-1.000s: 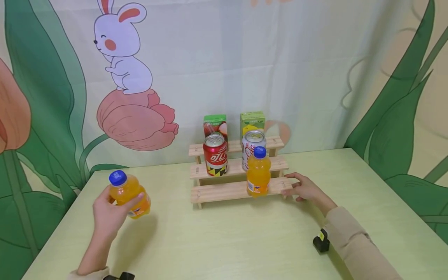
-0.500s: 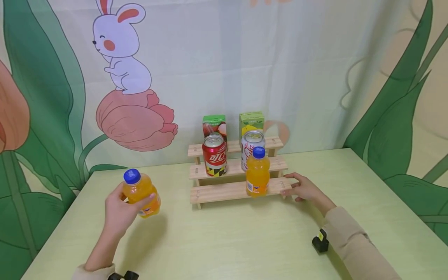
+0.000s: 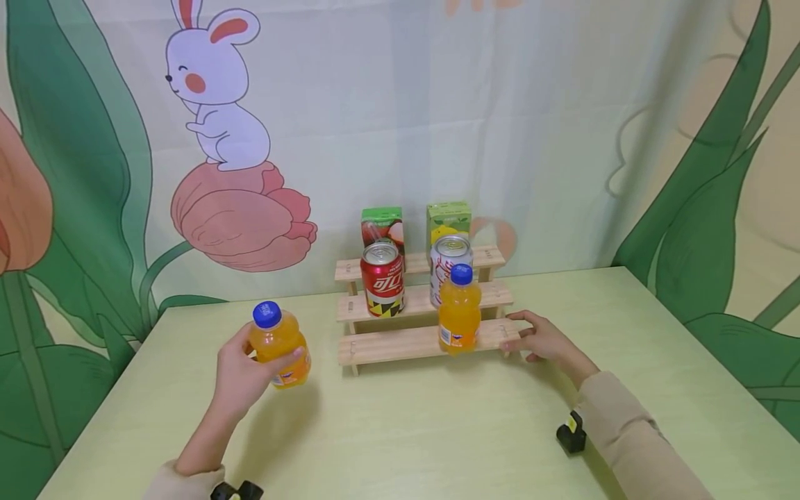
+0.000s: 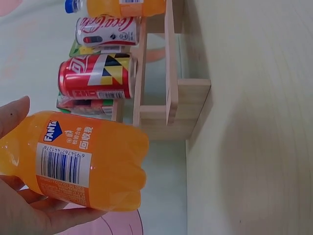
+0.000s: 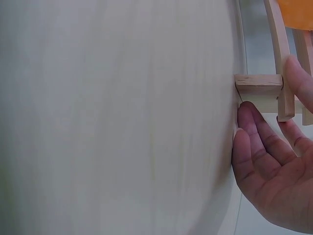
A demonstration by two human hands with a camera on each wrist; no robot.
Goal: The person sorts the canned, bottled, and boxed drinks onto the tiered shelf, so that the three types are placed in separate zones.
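My left hand (image 3: 240, 375) grips an orange Fanta bottle (image 3: 284, 351) with a blue cap, held above the table and leaning slightly. In the left wrist view the bottle's label and barcode (image 4: 63, 164) face the camera. A three-step wooden display rack (image 3: 381, 345) stands to its right. At the rack's right end, my right hand (image 3: 546, 340) pinches the lowest board, thumb on top and a finger at its end. A second orange bottle (image 3: 459, 316) stands upright on that lowest step, towards the right.
On the middle step are a red Coca-Cola can (image 3: 383, 281) and a white can (image 3: 444, 267), partly behind the second bottle. Two juice cartons, one red-green (image 3: 390, 221) and one yellow-green (image 3: 448, 217), stand on the top step. A printed curtain (image 3: 550, 139) hangs behind the table (image 3: 400, 437).
My left hand has carried the orange bottle rightward, closer to the rack. The right hand stays at the rack's end, and the things on the rack keep their places.
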